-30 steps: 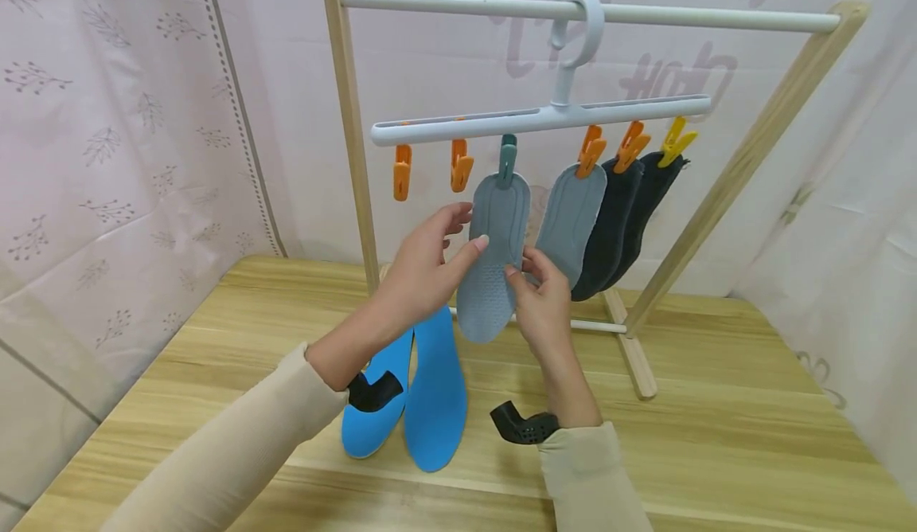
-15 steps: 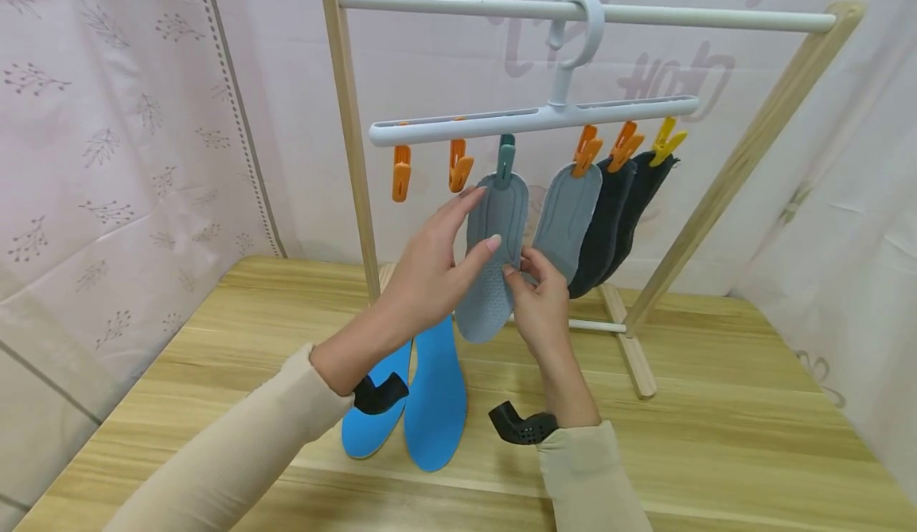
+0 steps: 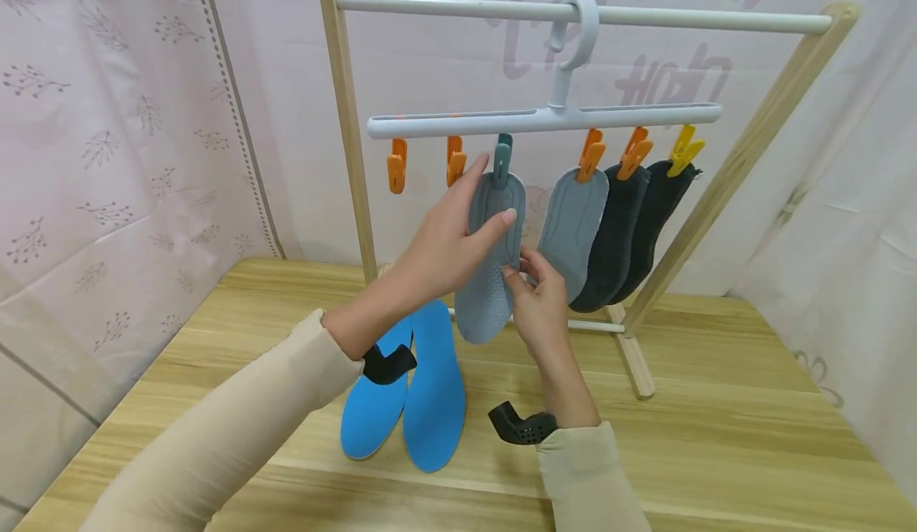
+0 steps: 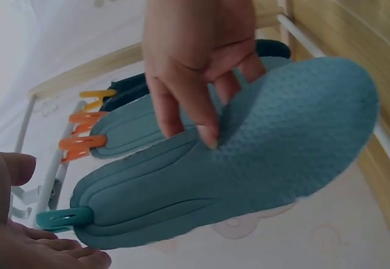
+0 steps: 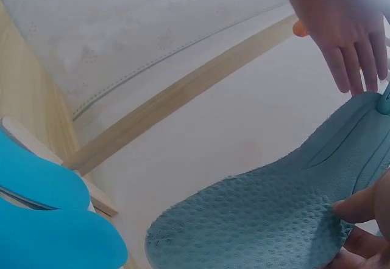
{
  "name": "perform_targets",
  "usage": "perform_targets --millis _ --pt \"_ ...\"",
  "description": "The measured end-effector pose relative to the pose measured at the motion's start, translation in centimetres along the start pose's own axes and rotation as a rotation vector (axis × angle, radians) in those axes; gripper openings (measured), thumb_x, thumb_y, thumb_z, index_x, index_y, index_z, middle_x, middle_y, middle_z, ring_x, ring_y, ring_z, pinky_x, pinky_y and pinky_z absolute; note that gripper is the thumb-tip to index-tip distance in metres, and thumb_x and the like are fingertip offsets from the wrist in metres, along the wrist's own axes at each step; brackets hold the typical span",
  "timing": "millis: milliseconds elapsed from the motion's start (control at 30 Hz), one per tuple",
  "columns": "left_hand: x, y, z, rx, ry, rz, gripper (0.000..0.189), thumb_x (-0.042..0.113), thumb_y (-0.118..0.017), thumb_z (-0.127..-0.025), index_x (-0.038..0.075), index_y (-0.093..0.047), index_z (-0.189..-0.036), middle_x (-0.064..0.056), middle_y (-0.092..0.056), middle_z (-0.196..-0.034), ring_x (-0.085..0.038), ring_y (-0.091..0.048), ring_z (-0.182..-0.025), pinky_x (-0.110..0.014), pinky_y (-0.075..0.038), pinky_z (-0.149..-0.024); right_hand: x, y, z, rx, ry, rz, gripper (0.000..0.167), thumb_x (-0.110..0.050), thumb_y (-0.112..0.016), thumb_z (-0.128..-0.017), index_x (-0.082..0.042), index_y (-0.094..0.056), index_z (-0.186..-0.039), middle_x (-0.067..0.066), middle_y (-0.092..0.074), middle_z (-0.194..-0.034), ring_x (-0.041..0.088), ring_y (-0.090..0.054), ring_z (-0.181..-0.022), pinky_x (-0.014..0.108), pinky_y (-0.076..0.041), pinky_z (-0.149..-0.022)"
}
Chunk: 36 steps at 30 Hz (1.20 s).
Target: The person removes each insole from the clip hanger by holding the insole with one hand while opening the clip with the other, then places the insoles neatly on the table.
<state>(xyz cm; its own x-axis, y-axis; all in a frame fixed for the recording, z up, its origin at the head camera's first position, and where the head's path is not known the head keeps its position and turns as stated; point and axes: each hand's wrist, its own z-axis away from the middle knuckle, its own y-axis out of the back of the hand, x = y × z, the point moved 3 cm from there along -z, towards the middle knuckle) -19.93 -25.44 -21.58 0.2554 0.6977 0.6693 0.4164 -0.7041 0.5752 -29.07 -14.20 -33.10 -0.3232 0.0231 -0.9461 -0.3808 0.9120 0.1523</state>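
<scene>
While the white hanger (image 3: 530,123) spans above, the nearer grey insole (image 3: 485,305) hangs below it, long axis nearly vertical. The right hand (image 3: 542,289) pinches its edge midway; the left hand (image 3: 454,241), closer to the green clip (image 3: 502,159), grips nothing, its straight fingers (image 5: 339,65) plain in the right wrist view, mostly hidden in the head view.

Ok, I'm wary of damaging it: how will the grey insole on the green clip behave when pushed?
The grey insole would probably bend rather than crack, as it looks thin and padded. Its dimpled part should resist slipping somewhat. Hung by one green clip, it may swing if let go.
</scene>
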Motion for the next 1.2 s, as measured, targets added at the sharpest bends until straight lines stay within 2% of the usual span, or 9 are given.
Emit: perform_targets --millis 200,300,633,767,1000,1200 --pt "0.7 0.3 -1.6 0.017 0.046 0.034 0.059 0.022 -0.04 -0.11 0.006 -0.016 -0.162 -0.008 -0.023 -0.169 -0.021 -0.023 -0.157 -0.041 -0.026 -0.128 0.1 -0.1 -0.1 -0.004 -0.014 -0.011 0.036 -0.01 -0.056 -0.102 -0.009 -0.059 -0.139 0.021 -0.061 -0.135 0.034 -0.06 -0.125 0.051 -0.049 -0.106" --pt "0.9 0.4 -2.3 0.036 0.063 0.063 0.056 0.021 -0.035 -0.111 0.006 -0.017 -0.162 -0.008 -0.025 -0.169 -0.021 -0.026 -0.157 -0.04 -0.028 -0.127 0.1 -0.1 -0.1 -0.009 -0.027 -0.014 0.037 -0.011 -0.056 -0.103 -0.01 -0.058 -0.14 0.02 -0.061 -0.135 0.035 -0.062 -0.123 0.051 -0.05 -0.105" --pt "0.4 0.4 -3.9 0.071 0.067 0.107 0.053 0.025 -0.034 -0.112 0.006 -0.023 -0.161 -0.009 -0.034 -0.165 -0.019 -0.033 -0.153 -0.034 -0.033 -0.124 -0.1 -0.2 0.1 -0.016 -0.031 0.005 0.037 -0.014 -0.056 -0.103 -0.013 -0.058 -0.14 0.017 -0.062 -0.133 0.035 -0.066 -0.119 0.051 -0.051 -0.105" --pt "0.0 0.2 -4.4 0.082 0.059 0.114 0.052 0.027 -0.035 -0.112 0.006 -0.027 -0.159 -0.009 -0.04 -0.162 -0.02 -0.038 -0.151 -0.035 -0.035 -0.124 -0.2 -0.3 0.1 -0.022 -0.027 -0.001 0.037 -0.014 -0.056 -0.104 -0.013 -0.057 -0.141 0.017 -0.062 -0.133 0.035 -0.067 -0.118 0.051 -0.051 -0.105" --pt "-0.3 0.2 -5.1 0.087 0.017 0.143 0.048 0.025 -0.036 -0.112 0.006 -0.033 -0.156 -0.012 -0.053 -0.152 -0.023 -0.049 -0.143 -0.038 -0.04 -0.121 -0.2 -0.2 0.1 -0.028 -0.027 0.001 0.037 -0.014 -0.056 -0.104 -0.013 -0.057 -0.141 0.017 -0.062 -0.133 0.035 -0.067 -0.119 0.051 -0.051 -0.106" --pt "-0.5 0.3 -5.6 0.089 0.016 0.123 0.04 0.022 -0.036 -0.112 0.004 -0.045 -0.147 -0.014 -0.064 -0.135 -0.024 -0.057 -0.133 -0.037 -0.042 -0.119 -0.2 -0.3 0.0 -0.032 -0.035 0.001 0.038 -0.014 -0.056 -0.103 -0.014 -0.057 -0.141 0.017 -0.062 -0.133 0.035 -0.067 -0.12 0.052 -0.051 -0.105"
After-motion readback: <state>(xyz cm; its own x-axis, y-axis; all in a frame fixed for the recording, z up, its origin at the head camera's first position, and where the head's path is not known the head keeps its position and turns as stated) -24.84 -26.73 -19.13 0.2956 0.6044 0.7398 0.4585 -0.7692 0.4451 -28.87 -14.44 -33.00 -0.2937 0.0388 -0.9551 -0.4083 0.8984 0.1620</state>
